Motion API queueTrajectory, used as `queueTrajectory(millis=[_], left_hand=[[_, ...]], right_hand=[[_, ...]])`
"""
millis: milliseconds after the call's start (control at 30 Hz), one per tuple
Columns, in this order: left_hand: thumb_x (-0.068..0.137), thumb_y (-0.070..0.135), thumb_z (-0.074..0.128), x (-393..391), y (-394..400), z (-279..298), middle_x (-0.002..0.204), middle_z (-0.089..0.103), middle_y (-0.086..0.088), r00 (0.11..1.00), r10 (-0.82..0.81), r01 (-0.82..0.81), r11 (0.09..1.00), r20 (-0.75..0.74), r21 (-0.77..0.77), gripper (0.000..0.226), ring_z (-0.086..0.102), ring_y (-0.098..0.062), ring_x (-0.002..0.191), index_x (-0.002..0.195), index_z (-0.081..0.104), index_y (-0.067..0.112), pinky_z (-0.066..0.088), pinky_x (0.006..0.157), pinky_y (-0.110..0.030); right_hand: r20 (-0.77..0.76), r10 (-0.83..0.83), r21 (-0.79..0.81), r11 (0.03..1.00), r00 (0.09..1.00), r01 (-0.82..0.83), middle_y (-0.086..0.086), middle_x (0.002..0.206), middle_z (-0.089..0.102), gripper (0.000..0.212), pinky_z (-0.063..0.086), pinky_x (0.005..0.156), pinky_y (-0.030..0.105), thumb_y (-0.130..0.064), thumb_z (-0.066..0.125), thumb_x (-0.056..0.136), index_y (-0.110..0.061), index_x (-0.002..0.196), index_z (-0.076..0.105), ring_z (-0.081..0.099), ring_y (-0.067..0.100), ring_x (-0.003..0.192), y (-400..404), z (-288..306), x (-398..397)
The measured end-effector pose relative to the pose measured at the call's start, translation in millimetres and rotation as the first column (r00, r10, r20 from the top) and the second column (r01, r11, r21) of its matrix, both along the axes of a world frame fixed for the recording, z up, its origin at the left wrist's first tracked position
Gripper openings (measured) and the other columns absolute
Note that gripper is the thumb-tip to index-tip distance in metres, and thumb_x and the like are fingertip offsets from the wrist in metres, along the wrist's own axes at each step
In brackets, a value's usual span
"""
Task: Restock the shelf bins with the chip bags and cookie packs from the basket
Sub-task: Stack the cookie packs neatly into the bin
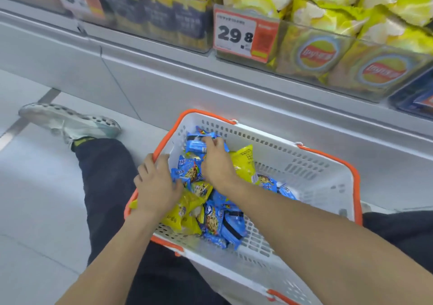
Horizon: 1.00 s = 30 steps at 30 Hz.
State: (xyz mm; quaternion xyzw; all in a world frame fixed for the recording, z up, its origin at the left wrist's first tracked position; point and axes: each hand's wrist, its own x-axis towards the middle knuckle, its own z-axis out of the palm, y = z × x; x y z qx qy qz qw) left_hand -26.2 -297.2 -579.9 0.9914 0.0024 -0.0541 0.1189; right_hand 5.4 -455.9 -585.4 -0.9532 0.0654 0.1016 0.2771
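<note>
Right hand (216, 161), fingers curled on blue cookie packs (199, 144) at basket (304, 164) 11 o'clock; left hand (155, 185) rests, fingers relaxed, on the packs. Gather several, lift clear.

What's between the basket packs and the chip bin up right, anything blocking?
Nothing visible. The right hand is already on the blue cookie packs in the basket; the chip bin is open-topped above, though heaped with chip bags.

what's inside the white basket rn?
White plastic basket with orange rim holds blue cookie packs and yellow chip bags; both hands and the pile cover whatever lies beneath.
</note>
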Motion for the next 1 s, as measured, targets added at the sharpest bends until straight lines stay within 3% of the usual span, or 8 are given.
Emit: queueTrajectory(millis=[67,167,267,467,667,800,900,1000], left_hand=[[0.074,0.03,0.075,-7,-5,-1,0.138,0.038,-0.019,1.0,-0.018,0.018,1.0,0.0,-0.005,0.071,0.044,-0.043,0.112,0.136,0.046,0.014,0.041,0.09,-0.055],[0.078,0.036,0.073,-18,-20,1,0.146,0.032,-0.019,0.999,-0.026,0.025,0.999,-0.021,-0.029,0.071,0.04,-0.041,0.121,0.14,0.043,0.017,0.038,0.096,-0.054],[0.082,0.04,0.069,-29,-34,4,0.149,0.026,-0.018,0.998,-0.037,0.035,0.998,-0.042,-0.06,0.07,0.037,-0.039,0.124,0.142,0.04,0.02,0.036,0.098,-0.052],[0.085,0.039,0.066,-43,-54,11,0.149,0.021,-0.016,0.992,-0.077,0.062,0.987,-0.098,-0.151,0.071,0.032,-0.035,0.128,0.145,0.033,0.022,0.035,0.101,-0.048],[0.087,0.042,0.065,-55,-73,22,0.141,0.023,-0.014,0.971,-0.175,0.143,0.972,-0.165,-0.188,0.072,0.032,-0.033,0.124,0.146,0.028,0.022,0.039,0.1,-0.043],[0.088,0.042,0.066,-56,-92,35,0.131,0.027,-0.011,0.922,-0.252,0.198,0.959,-0.293,-0.201,0.077,0.036,-0.031,0.121,0.148,0.024,0.02,0.042,0.099,-0.039],[0.091,0.047,0.061,-43,-108,56,0.131,0.036,-0.014,0.866,-0.288,0.287,0.956,-0.408,-0.065,0.073,0.046,-0.034,0.121,0.146,0.025,0.014,0.042,0.098,-0.04],[0.091,0.047,0.061,-27,-132,92,0.135,0.044,-0.015,0.867,-0.395,0.416,0.909,-0.303,0.004,0.071,0.047,-0.033,0.124,0.144,0.03,0.01,0.043,0.099,-0.042]], right_hand=[[0.022,0.013,-0.097,0.995,1.0,-0.011,0.012,0.136,0.035,0.073,0.051,0.073,0.041,0.003,0.061,0.082,-0.022,0.146,0.036,0.059,0.034,0.098,-5,-3,19],[0.033,0.141,-0.339,0.933,0.99,-0.122,0.01,0.139,0.039,0.071,0.044,0.098,0.043,-0.013,0.071,0.084,-0.024,0.146,0.038,0.042,0.031,0.126,-23,-11,37],[0.018,0.193,-0.409,0.897,0.981,-0.169,0.008,0.14,0.047,0.067,0.036,0.109,0.042,-0.023,0.073,0.085,-0.023,0.144,0.042,0.039,0.03,0.129,-41,-20,36],[0.034,0.187,-0.35,0.922,0.982,-0.164,0.004,0.129,0.054,0.067,0.037,0.106,0.041,-0.047,0.078,0.077,-0.022,0.133,0.052,0.042,0.027,0.124,-68,-24,9],[-0.064,0.056,-0.099,0.993,0.996,-0.062,0.004,0.124,0.045,0.065,0.049,0.095,0.039,-0.023,0.085,0.071,-0.019,0.128,0.055,0.056,0.026,0.108,-101,1,-15],[-0.07,-0.03,-0.014,0.999,0.997,0.029,0.002,0.116,0.04,0.062,0.048,0.085,0.032,-0.018,0.09,0.065,-0.021,0.118,0.058,0.055,0.024,0.098,-131,33,-32],[-0.103,-0.044,0.069,0.996,0.994,0.051,0.003,0.117,0.055,0.064,0.045,0.081,0.027,-0.021,0.094,0.061,-0.017,0.117,0.063,0.058,0.021,0.1,-154,66,-46],[-0.099,-0.027,0.11,0.993,0.995,0.038,0.002,0.11,0.063,0.058,0.043,0.074,0.024,-0.023,0.094,0.062,-0.016,0.112,0.064,0.059,0.017,0.089,-176,106,-60]])
